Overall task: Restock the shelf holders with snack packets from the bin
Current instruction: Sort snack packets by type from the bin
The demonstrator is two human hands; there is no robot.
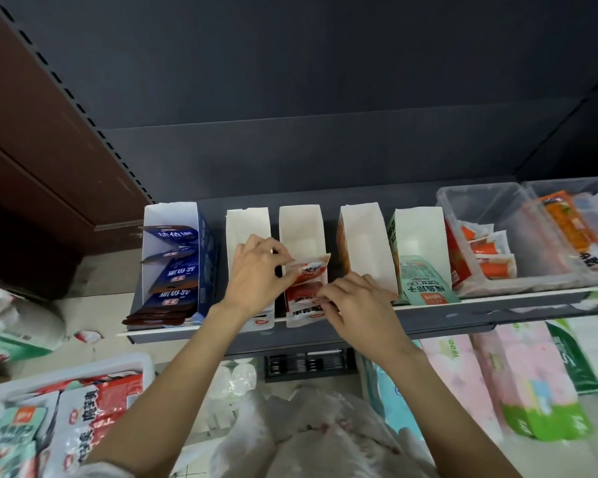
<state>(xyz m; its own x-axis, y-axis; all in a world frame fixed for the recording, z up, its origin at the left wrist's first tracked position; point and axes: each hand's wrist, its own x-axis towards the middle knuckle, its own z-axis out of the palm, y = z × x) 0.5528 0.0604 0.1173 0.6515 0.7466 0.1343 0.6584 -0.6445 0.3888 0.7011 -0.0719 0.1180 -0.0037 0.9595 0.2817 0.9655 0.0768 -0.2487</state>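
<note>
Several white cardboard holders stand in a row on the dark shelf (439, 322). In the third holder (301, 229) lie red and white snack packets (307, 267). My left hand (256, 270) pinches the upper packet at its left edge. My right hand (356, 301) grips the lower packets (304, 312) at the holder's front right. The second holder (247, 224) sits partly behind my left hand. At the lower left, the white bin (83, 367) holds more red, white and green packets.
A blue holder (173, 260) with dark blue packets stands at the shelf's left. Further right are an empty holder (363, 236), a green one (418, 267) and clear tubs (497, 219) of orange packets. Pink and green tissue packs (518, 381) lie below the shelf.
</note>
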